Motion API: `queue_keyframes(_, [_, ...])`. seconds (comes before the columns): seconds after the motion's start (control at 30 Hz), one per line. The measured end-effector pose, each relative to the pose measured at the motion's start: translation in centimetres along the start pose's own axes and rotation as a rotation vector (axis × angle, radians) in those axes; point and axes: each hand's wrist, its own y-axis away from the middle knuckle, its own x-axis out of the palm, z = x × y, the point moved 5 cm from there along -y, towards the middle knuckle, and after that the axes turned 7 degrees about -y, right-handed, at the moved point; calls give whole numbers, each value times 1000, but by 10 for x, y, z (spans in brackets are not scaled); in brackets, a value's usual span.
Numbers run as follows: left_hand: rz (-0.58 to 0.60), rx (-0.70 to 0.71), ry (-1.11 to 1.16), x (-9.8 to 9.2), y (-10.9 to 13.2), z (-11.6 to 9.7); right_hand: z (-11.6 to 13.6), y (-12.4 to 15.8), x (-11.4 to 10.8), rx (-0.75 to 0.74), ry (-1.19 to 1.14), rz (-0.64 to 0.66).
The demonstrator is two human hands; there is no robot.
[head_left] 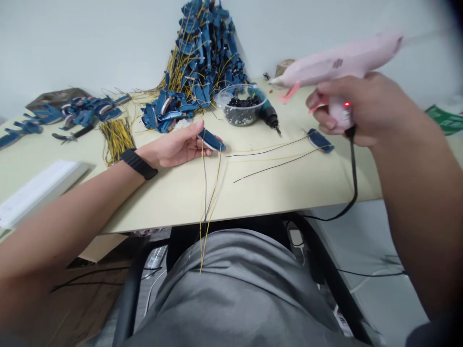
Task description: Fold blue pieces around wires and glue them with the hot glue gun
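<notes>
My left hand [181,147] grips a small blue piece [211,140] with a pale edge between thumb and fingers. Yellow and black wires [205,193] hang from that piece over the table's front edge towards my lap. Raised at the right, my right hand [347,108] is wrapped round the handle of a pink glue gun [333,62]. A red light glows on the handle, and the nozzle points left, above the table and apart from the held piece. A second blue piece [320,140] with yellow and black wires lies on the table below the gun.
A tall heap of blue wired pieces [206,53] stands against the wall. Before it are a clear tub of small black parts [243,108] and a power screwdriver [267,113]. Leftward lie a yellow wire bundle [117,137], pliers [74,135] and a white box [39,193]. The gun's black cord [354,178] hangs at right.
</notes>
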Motion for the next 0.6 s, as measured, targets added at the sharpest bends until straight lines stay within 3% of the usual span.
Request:
queue_keyframes(0.13, [7,4,36,-7,-3,5,-16,4,-52,81,294,-395])
queue_keyframes(0.3, [-15,-14,67,-9,-4,6,-51,5,-84,228,510,-576])
queue_keyframes(0.4, [-29,-52,64,-8,-3,5,-66,3,-91,309,575,-598])
queue_keyframes(0.6, [-24,-58,94,-7,-3,6,-69,5,-100,334,716,-494])
